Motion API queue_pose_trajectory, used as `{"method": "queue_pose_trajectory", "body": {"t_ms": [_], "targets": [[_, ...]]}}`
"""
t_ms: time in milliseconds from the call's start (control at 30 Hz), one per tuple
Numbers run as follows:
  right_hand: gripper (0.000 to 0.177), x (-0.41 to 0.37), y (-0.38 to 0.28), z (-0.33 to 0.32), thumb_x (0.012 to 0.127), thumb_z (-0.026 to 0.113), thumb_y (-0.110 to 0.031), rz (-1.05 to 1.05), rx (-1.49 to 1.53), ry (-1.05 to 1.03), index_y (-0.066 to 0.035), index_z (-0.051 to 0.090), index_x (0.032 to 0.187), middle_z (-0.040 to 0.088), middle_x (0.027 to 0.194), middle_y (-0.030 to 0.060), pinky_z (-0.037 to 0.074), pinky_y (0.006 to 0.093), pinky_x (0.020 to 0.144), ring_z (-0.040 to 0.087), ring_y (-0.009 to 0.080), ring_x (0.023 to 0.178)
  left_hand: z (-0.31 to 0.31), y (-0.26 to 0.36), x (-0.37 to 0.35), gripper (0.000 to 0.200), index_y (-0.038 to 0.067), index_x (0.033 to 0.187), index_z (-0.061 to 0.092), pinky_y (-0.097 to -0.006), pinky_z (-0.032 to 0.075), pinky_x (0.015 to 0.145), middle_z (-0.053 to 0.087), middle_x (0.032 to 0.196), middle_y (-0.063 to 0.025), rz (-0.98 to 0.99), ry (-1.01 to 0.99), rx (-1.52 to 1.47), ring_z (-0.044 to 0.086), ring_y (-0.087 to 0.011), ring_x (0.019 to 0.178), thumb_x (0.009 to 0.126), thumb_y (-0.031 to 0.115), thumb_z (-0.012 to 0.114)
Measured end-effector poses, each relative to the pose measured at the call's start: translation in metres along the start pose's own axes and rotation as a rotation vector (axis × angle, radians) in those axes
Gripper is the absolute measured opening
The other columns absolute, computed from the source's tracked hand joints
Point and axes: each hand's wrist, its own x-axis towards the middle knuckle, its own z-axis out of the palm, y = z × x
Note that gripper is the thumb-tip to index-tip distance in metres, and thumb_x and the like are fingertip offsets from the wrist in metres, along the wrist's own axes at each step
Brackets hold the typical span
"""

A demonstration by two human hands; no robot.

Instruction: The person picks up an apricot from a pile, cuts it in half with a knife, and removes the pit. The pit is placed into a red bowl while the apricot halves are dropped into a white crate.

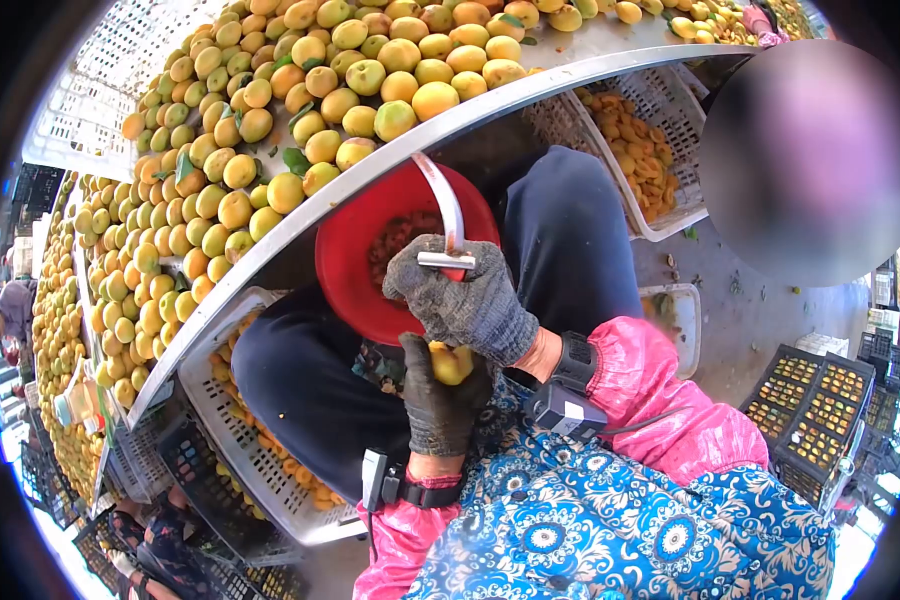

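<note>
My left hand (438, 405), in a dark glove, is closed around a yellow-green apricot (451, 364) just below the red bucket. My right hand (460, 300), in a grey knit glove, is closed on a curved metal tool (440, 200) with a silver crosspiece and a bit of red at the grip. The tool's far end reaches the metal table rim. Between my knees stands the red bucket (345, 270), with small brownish pieces inside. My right hand is over its near rim. The fingertips of both hands are partly hidden.
Whole apricots cover the table (578, 35) behind its raised metal rim. White crates (205, 385) of orange fruit halves stand beside both legs. Stacked black trays (810, 395) of fruit are at the right. Other people (155, 545) are at the left and upper right.
</note>
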Motion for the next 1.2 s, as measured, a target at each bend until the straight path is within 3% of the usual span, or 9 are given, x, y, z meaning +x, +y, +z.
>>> {"method": "queue_pose_trajectory", "body": {"t_ms": [133,200,267,333,867,967,1033,1133,1200], "targets": [[0.02,0.005,-0.034,-0.008,0.091,0.064,-0.022,0.193,0.128,-0.044,-0.003,0.065,0.089,0.065,0.078,0.0019,0.047,0.0196,0.059,0.058,0.0056,0.068,-0.006,0.012,0.009,0.056,-0.001,0.117,0.046,-0.031,0.049,0.083,0.061,0.105,-0.011,-0.236,0.156,-0.042,0.061,-0.0213,0.092,0.071,0.013,0.074],[0.018,0.006,-0.031,-0.003,0.09,0.065,-0.02,0.31,0.326,0.01,-0.002,0.065,0.087,0.064,0.077,0.0016,0.046,0.0193,0.059,0.057,0.0059,0.066,-0.007,0.0,0.004,0.044,0.005,0.112,0.055,-0.0334,0.056,0.067,0.063,0.102,-0.0111,0.098,-0.03,0.59,0.064,-0.0247,0.084,0.096,0.045,0.048],[0.018,0.008,-0.026,-0.002,0.09,0.065,-0.02,0.286,0.265,-0.058,-0.002,0.065,0.087,0.064,0.076,0.0014,0.045,0.0191,0.057,0.056,0.0051,0.065,-0.018,-0.01,0.009,0.039,0.004,0.117,0.053,-0.0345,0.056,0.071,0.062,0.104,-0.0113,0.23,-0.034,0.725,0.064,-0.0253,0.087,0.099,0.037,0.044],[0.019,0.007,-0.031,-0.003,0.09,0.066,-0.021,0.253,0.253,-0.074,-0.002,0.065,0.086,0.063,0.076,0.0014,0.045,0.0194,0.057,0.056,0.0052,0.064,-0.022,-0.006,0.009,0.037,0.003,0.119,0.053,-0.0354,0.055,0.074,0.062,0.105,-0.0119,0.007,-0.038,0.277,0.064,-0.0252,0.087,0.1,0.033,0.042],[0.023,0.002,-0.014,-0.004,0.085,0.071,-0.026,0.471,0.322,-0.353,-0.003,0.066,0.084,0.061,0.069,-0.0003,0.04,0.0171,0.049,0.054,0.0042,0.057,-0.036,-0.009,-0.003,0.033,0.001,0.124,0.052,-0.0369,0.046,0.098,0.059,0.121,-0.0167,0.038,-0.1,1.011,0.058,-0.0288,0.111,0.093,0.014,0.054],[0.023,0.003,-0.016,-0.004,0.086,0.071,-0.025,0.469,0.304,-0.402,-0.003,0.067,0.085,0.062,0.069,-0.0001,0.04,0.018,0.049,0.053,0.0041,0.056,-0.053,-0.013,0.002,0.036,0.003,0.12,0.054,-0.0367,0.05,0.091,0.061,0.116,-0.0146,0.033,-0.189,0.45,0.06,-0.0281,0.106,0.092,0.024,0.056],[0.021,0.002,-0.018,-0.004,0.087,0.069,-0.024,0.573,0.33,-0.453,-0.003,0.068,0.087,0.063,0.07,0.0001,0.04,0.0182,0.048,0.052,0.0044,0.054,-0.028,-0.003,-0.004,0.039,0.004,0.116,0.055,-0.0362,0.054,0.081,0.063,0.109,-0.0112,-0.547,-0.339,-0.249,0.062,-0.0276,0.098,0.091,0.034,0.056],[0.02,0.0,-0.016,0.0,0.087,0.069,-0.024,0.601,0.315,-0.455,-0.004,0.068,0.086,0.062,0.068,0.0001,0.04,0.0186,0.048,0.052,0.0043,0.054,-0.009,-0.016,-0.015,0.037,0.005,0.111,0.056,-0.0356,0.054,0.066,0.064,0.098,-0.01,-0.294,0.202,-0.135,0.063,-0.0266,0.083,0.091,0.036,0.056],[0.02,-0.001,-0.013,0.002,0.087,0.068,-0.023,0.628,0.295,-0.453,-0.004,0.068,0.084,0.062,0.067,0.0,0.04,0.0191,0.048,0.052,0.0041,0.054,-0.016,-0.02,-0.017,0.037,0.006,0.111,0.057,-0.0362,0.054,0.063,0.064,0.096,-0.0098,-0.203,0.164,0.062,0.063,-0.0262,0.079,0.09,0.037,0.056]]}}
